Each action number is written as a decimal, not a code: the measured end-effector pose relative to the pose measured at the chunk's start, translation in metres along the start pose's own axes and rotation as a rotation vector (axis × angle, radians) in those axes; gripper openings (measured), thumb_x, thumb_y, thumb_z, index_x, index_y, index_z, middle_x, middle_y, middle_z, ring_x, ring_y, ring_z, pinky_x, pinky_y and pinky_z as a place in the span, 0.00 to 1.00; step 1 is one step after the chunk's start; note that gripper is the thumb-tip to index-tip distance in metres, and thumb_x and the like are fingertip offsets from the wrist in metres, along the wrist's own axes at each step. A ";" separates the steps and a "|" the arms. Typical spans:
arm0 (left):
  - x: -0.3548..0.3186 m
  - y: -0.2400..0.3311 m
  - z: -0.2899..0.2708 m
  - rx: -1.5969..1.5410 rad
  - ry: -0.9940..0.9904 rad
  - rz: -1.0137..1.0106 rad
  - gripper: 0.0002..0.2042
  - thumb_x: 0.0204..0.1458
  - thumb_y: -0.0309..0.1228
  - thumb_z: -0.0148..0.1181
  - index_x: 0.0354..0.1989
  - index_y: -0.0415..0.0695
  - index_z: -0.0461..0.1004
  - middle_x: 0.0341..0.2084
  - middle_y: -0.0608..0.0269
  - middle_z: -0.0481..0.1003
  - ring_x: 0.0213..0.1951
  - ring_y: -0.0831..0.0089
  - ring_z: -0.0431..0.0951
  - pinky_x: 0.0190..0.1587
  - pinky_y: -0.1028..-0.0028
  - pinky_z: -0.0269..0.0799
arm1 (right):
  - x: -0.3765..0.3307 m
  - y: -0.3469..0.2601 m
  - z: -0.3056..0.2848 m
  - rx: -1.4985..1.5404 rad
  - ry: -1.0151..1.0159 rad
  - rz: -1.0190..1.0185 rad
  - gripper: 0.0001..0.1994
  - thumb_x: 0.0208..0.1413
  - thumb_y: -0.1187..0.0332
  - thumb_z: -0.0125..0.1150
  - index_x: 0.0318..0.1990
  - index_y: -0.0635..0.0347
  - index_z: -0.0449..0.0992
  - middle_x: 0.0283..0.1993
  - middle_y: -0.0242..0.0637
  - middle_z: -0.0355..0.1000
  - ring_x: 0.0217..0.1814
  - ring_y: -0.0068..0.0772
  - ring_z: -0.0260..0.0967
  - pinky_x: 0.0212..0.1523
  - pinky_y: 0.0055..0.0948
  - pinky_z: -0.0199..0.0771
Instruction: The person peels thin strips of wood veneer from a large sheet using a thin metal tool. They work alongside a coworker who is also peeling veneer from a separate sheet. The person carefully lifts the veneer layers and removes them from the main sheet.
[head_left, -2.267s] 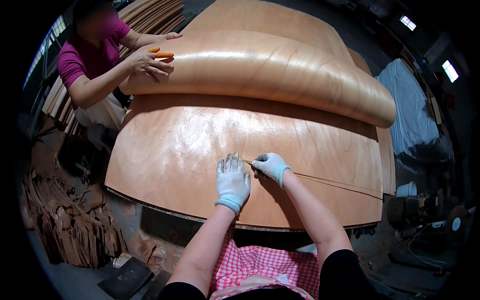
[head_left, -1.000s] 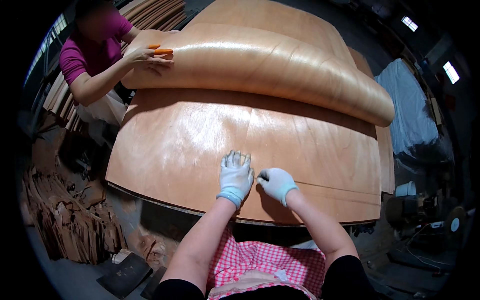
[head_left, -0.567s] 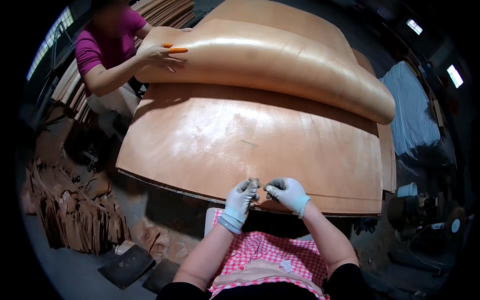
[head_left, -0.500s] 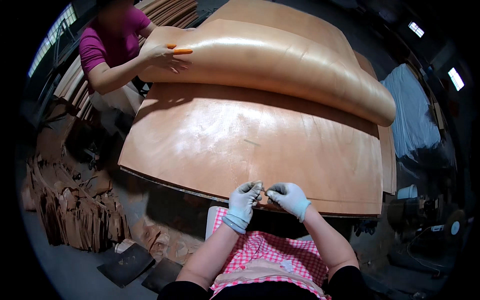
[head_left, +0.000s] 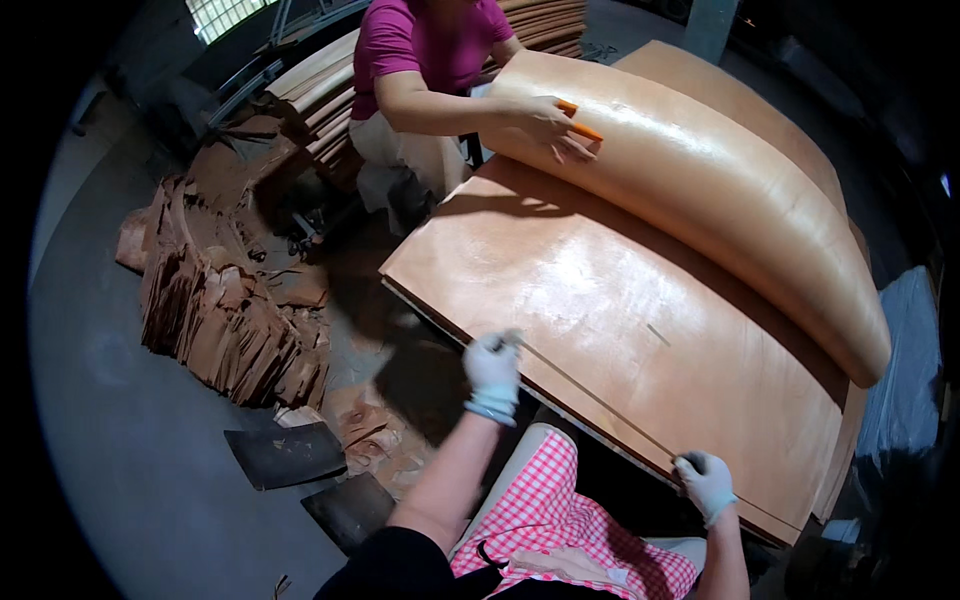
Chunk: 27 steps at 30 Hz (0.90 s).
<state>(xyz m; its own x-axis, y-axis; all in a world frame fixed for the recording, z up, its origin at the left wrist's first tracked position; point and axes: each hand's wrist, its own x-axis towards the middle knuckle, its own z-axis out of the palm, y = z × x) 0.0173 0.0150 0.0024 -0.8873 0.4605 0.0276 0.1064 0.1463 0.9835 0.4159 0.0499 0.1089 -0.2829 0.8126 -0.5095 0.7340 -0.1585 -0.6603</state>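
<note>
Over the near edge of a wide tan wood veneer sheet (head_left: pixel 570 270), a thin brownish strip (head_left: pixel 600 402) runs straight from one of my hands to the other. My left hand (head_left: pixel 492 374), gloved in white and slightly blurred, pinches its far-left end. At its other end, near the sheet's front edge, my gloved right hand (head_left: pixel 707 484) is closed on it. A short greyish strip (head_left: pixel 658 335) lies on the sheet beyond. Behind that, a large veneer sheet (head_left: pixel 720 185) is curled over into a broad roll, hiding part of the stack.
A co-worker in a purple top (head_left: pixel 425 50) rests a hand (head_left: pixel 545 125) on the roll, an orange item (head_left: pixel 585 131) between the fingers. Ragged veneer scraps (head_left: pixel 230 320) stand on the floor at left, near dark flat pieces (head_left: pixel 285 455). Bluish sheeting (head_left: pixel 900 370) hangs at right.
My hands have moved from close together to wide apart, drawing the strip out straight between them. The whole view has swung left, so the sheets appear farther right.
</note>
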 end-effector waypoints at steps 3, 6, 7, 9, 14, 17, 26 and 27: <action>0.087 -0.008 -0.052 0.067 0.131 0.046 0.09 0.48 0.29 0.67 0.24 0.35 0.77 0.16 0.63 0.74 0.24 0.82 0.66 0.27 0.71 0.67 | -0.016 0.016 -0.028 -0.017 0.035 0.128 0.13 0.58 0.65 0.60 0.38 0.69 0.79 0.32 0.40 0.78 0.31 0.26 0.73 0.34 0.29 0.74; 0.152 -0.020 -0.093 0.260 0.199 0.043 0.10 0.48 0.30 0.69 0.29 0.34 0.79 0.20 0.62 0.78 0.24 0.81 0.70 0.30 0.72 0.70 | -0.031 0.046 -0.049 -0.090 0.122 0.169 0.11 0.57 0.66 0.62 0.38 0.68 0.79 0.29 0.36 0.76 0.26 0.26 0.70 0.32 0.29 0.72; 0.171 -0.026 -0.101 0.214 0.212 0.029 0.10 0.49 0.30 0.69 0.31 0.34 0.80 0.22 0.61 0.79 0.25 0.79 0.72 0.32 0.72 0.71 | -0.030 0.071 -0.052 -0.075 0.187 0.153 0.11 0.57 0.66 0.62 0.36 0.69 0.79 0.28 0.36 0.75 0.26 0.26 0.69 0.31 0.29 0.72; 0.195 -0.035 -0.111 0.264 0.288 0.008 0.12 0.49 0.32 0.70 0.34 0.34 0.81 0.27 0.59 0.81 0.28 0.75 0.77 0.36 0.72 0.73 | -0.030 0.101 -0.052 -0.076 0.249 0.134 0.11 0.56 0.66 0.62 0.33 0.70 0.78 0.26 0.36 0.75 0.25 0.25 0.68 0.30 0.28 0.71; 0.218 -0.030 -0.112 0.433 0.265 0.002 0.14 0.48 0.35 0.70 0.37 0.35 0.81 0.31 0.54 0.82 0.31 0.71 0.79 0.39 0.70 0.74 | -0.037 0.069 -0.041 -0.126 0.211 0.121 0.12 0.56 0.67 0.62 0.28 0.70 0.77 0.20 0.34 0.72 0.23 0.23 0.66 0.28 0.28 0.67; 0.227 -0.033 -0.123 0.488 0.187 0.027 0.15 0.48 0.36 0.69 0.36 0.35 0.81 0.31 0.48 0.81 0.33 0.67 0.80 0.40 0.70 0.74 | -0.036 0.047 -0.038 -0.175 0.203 0.118 0.14 0.55 0.65 0.62 0.29 0.71 0.77 0.20 0.36 0.72 0.23 0.25 0.66 0.28 0.30 0.67; 0.224 -0.043 -0.118 0.636 0.005 0.042 0.15 0.49 0.33 0.66 0.42 0.37 0.80 0.38 0.45 0.80 0.41 0.59 0.81 0.47 0.66 0.74 | -0.019 0.079 -0.042 -0.303 0.106 0.180 0.18 0.55 0.57 0.59 0.40 0.67 0.80 0.37 0.52 0.78 0.42 0.49 0.77 0.44 0.39 0.74; 0.234 -0.054 -0.129 0.613 0.053 0.073 0.20 0.48 0.34 0.67 0.48 0.37 0.77 0.42 0.44 0.78 0.43 0.57 0.80 0.49 0.66 0.73 | -0.014 0.086 -0.043 -0.304 0.123 0.184 0.19 0.54 0.56 0.61 0.39 0.68 0.80 0.37 0.53 0.78 0.43 0.50 0.76 0.44 0.39 0.73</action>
<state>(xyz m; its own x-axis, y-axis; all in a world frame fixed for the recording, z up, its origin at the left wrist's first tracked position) -0.2538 0.0018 -0.0212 -0.8873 0.4465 0.1155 0.3924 0.5993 0.6978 0.5096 0.0485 0.0827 -0.0670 0.8502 -0.5222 0.9206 -0.1490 -0.3608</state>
